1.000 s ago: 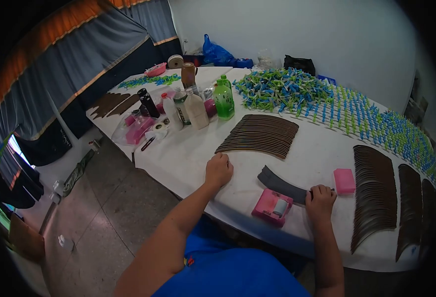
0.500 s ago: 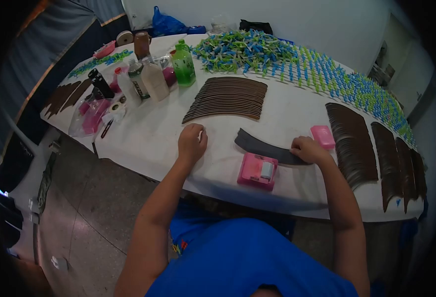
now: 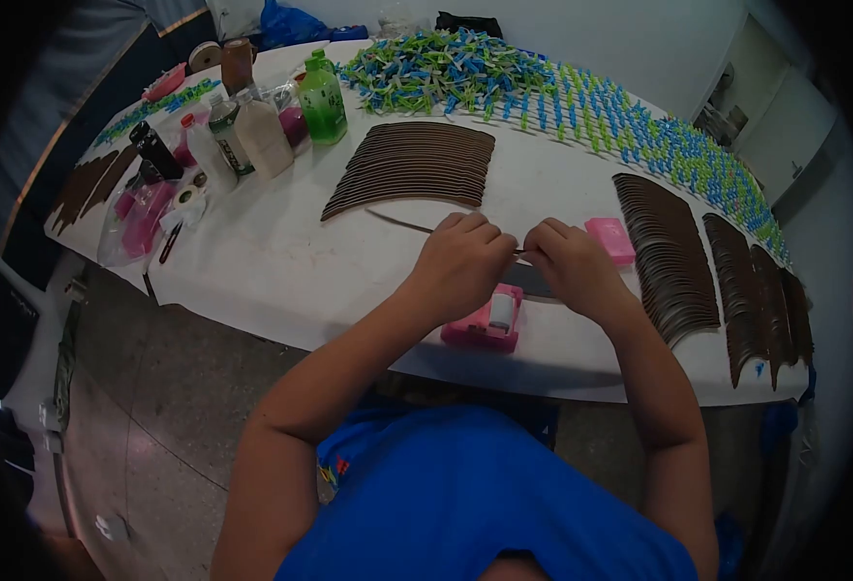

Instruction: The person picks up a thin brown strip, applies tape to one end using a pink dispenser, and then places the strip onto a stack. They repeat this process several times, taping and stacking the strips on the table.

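My left hand (image 3: 465,259) and my right hand (image 3: 572,263) are close together over the table, fingers pinched. Between them runs a thin curved dark strip (image 3: 397,222), whose free end sticks out to the left of my left hand. Under my hands lies a wider dark grey curved piece (image 3: 535,281), mostly hidden. Just in front of it sits a pink holder (image 3: 470,334) with a white block or roll on top. A small pink box (image 3: 609,240) is to the right of my right hand.
A fanned row of brown curved strips (image 3: 412,167) lies beyond my hands, with more rows (image 3: 667,257) at the right. Blue and green clips (image 3: 446,73) are heaped at the back. Bottles (image 3: 262,134) and a green jug (image 3: 323,102) stand at the left.
My left hand has moved right to meet my right hand, which has shifted slightly up and left. A thin strip is now between them, above the grey piece. The view has tilted slightly.
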The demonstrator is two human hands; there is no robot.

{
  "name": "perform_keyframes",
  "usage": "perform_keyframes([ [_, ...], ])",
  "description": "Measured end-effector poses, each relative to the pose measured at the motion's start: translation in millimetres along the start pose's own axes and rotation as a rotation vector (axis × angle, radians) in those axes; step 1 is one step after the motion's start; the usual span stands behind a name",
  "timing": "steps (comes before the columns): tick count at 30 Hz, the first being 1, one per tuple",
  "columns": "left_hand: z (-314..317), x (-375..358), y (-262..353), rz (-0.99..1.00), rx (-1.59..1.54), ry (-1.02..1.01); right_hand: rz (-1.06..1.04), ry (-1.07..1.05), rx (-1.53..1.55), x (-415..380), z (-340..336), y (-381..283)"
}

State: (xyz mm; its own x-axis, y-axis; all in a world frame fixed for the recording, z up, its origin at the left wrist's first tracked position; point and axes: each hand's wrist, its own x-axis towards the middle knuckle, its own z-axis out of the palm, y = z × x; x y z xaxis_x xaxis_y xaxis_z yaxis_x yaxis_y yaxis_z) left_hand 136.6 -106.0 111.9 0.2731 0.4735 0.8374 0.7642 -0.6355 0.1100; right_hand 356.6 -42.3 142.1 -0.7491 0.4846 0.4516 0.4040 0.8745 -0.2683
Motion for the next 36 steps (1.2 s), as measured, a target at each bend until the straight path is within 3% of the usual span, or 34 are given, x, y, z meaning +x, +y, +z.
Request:
perform_keyframes([
  [2, 0, -1, 2, -0.083, 0.005, -0.292, 0.045, 0.012, 0.035, -7, -5, -6],
  [6, -23, -2, -8, -0.082, 0.084, -0.398, 0.206, 0.029, 0.156, -33, -7, 4],
  [11, -41, 7, -16, -0.004, 0.136, -0.531, 0.180, 0.001, 0.178, -42, 3, 5],
  [20, -54, 39, -10, 0.198, 0.151, -0.686, 0.113, -0.105, 0.311, -30, 31, -6],
  [36, -47, 46, 4, 0.274, 0.273, -0.800, 0.094, -0.112, 0.341, -36, 61, 0],
])
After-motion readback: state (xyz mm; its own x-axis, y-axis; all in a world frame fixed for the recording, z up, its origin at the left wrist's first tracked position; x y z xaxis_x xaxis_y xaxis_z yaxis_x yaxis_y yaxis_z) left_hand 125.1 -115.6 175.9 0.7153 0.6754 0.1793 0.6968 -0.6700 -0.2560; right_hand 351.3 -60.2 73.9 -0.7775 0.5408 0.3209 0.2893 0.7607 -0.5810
